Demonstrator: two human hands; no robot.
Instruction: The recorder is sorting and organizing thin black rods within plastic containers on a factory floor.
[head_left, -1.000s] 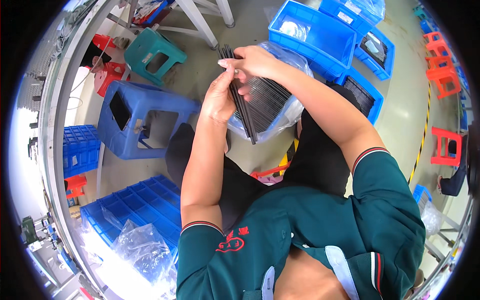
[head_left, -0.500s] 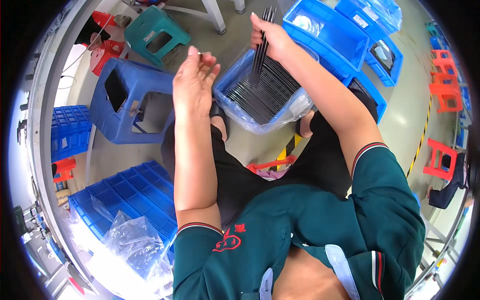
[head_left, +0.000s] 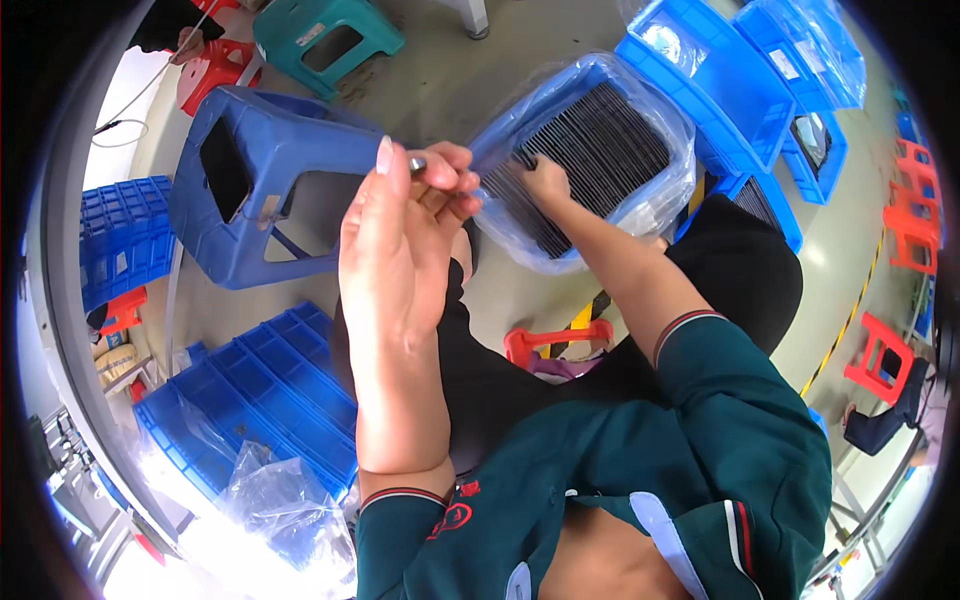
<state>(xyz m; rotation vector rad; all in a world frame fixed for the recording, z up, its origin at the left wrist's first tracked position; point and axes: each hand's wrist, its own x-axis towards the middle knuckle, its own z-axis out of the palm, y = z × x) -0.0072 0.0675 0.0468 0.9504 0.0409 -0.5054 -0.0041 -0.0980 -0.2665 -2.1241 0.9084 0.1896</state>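
Down below me, the biggest thing is the blue plastic stool (head_left: 250, 180) at about ten o'clock, standing on the grey floor (head_left: 440, 85), with a teal stool (head_left: 330, 35) beyond it at eleven and a red stool (head_left: 205, 70) further left. At eight o'clock lie stacked blue compartment trays (head_left: 250, 400) with a crumpled clear plastic bag (head_left: 270, 500) on their near edge. At one o'clock sits a blue bin (head_left: 585, 160) lined with a clear plastic bag, packed with rows of thin dark strips (head_left: 600, 150) standing on edge; more blue bins (head_left: 740, 90) lie beyond it toward two o'clock. My right hand (head_left: 545, 180) reaches into the near left end of that bin, fingers curled down among the strips; whether it grips any I cannot tell, since the fingertips are buried between the rows. My left hand (head_left: 400, 220) is raised close to my face at about eleven o'clock, just beside the bin's left rim, thumb straight up and fingertips pinched narrowly together on a small dark piece (head_left: 417, 163) with a pale end. A low red stool (head_left: 555, 340) shows between my knees at the centre, and more red stools (head_left: 905, 210) stand far off at three o'clock.
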